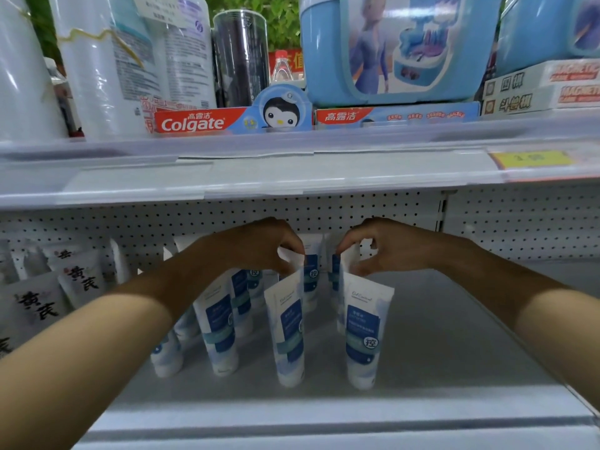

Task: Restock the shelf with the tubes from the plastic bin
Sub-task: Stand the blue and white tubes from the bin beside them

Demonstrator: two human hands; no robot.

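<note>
Several white-and-blue tubes stand cap-down in rows on the lower white shelf (pixel 454 336). My left hand (pixel 259 245) pinches the flat top of a tube (pixel 310 274) in the back of the middle row. My right hand (pixel 386 245) pinches the top of another tube (pixel 337 271) at the back of the right-hand row. In front stand a tube (pixel 290 332) and a tube (pixel 363 332). The plastic bin is out of view.
White tubes with black characters (pixel 81 280) fill the shelf's left side. A pegboard back wall (pixel 519 222) closes the shelf. The upper shelf (pixel 292 177) overhangs, carrying Colgate boxes (pixel 201 123), bottles and blue toy cases (pixel 399 47).
</note>
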